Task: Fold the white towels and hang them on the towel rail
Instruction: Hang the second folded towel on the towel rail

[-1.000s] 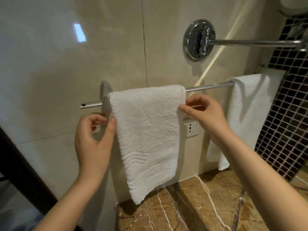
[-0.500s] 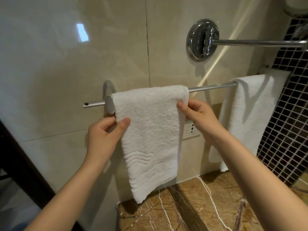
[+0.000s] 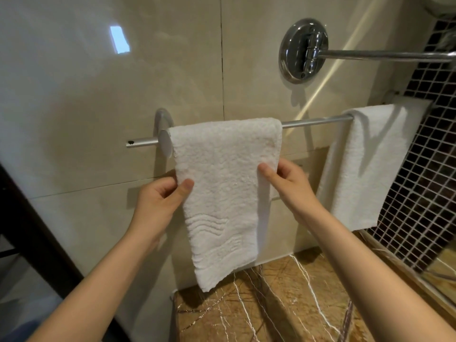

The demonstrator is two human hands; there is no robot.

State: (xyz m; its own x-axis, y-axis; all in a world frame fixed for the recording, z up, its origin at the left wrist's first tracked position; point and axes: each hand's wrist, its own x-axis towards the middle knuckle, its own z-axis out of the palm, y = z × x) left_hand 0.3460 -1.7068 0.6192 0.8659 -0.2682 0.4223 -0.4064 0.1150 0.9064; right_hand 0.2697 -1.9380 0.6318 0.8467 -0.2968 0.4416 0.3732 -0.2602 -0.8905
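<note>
The towel rail (image 3: pixel 313 122) carries one white towel (image 3: pixel 370 164) at its right end and the worked towel (image 3: pixel 222 183) draped over its left end. Best to tug both edges down evenly so its tilted hem hangs level. The left grip (image 3: pixel 160 201) and right grip (image 3: pixel 288 181) each pinch a side edge, thumbs in front.

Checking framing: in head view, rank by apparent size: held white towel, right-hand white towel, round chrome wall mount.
1. Held white towel
2. Right-hand white towel, farther off
3. Round chrome wall mount
</note>
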